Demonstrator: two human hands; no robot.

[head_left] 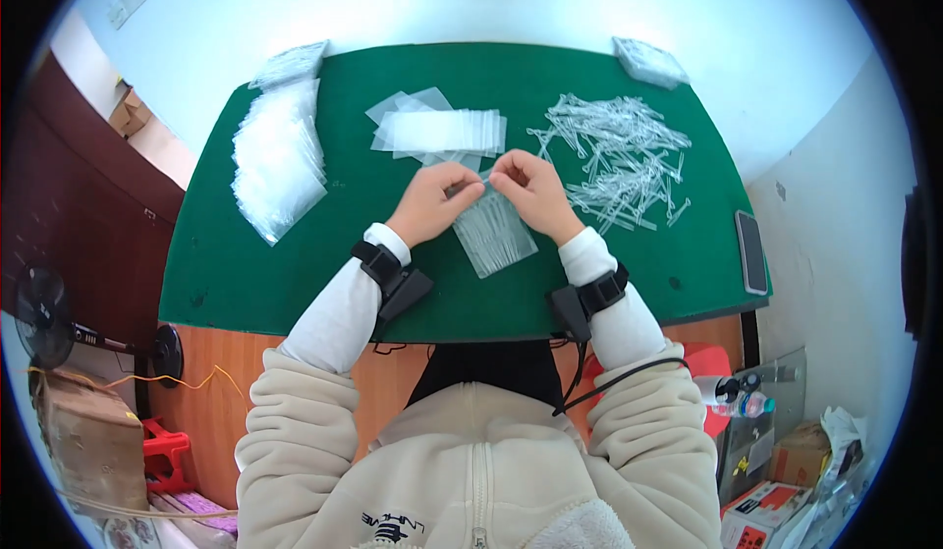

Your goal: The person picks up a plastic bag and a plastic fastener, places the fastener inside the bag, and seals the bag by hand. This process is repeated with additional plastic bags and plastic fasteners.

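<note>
Near the middle of the table, a small clear plastic bag (496, 237) lies with its top edge raised between my two hands. Rows of thin, clear sticks appear to be inside it. At the top-left corner, the thumb and fingers of my left hand (439, 198) are pinched on the bag. My right hand (531, 192) pinches the same edge just beside it, and the fingertips of both hands nearly meet. A stack of flat clear bags (444, 131) lies just beyond my hands. To the right spreads a loose heap of clear plastic sticks with looped ends (619, 137).
A long fanned pile of filled clear bags (277, 161) covers the table's left side. Clear packs sit at the far left corner (292, 62) and far right corner (650, 62). A phone (750, 252) rests by the right edge of the green table (629, 284).
</note>
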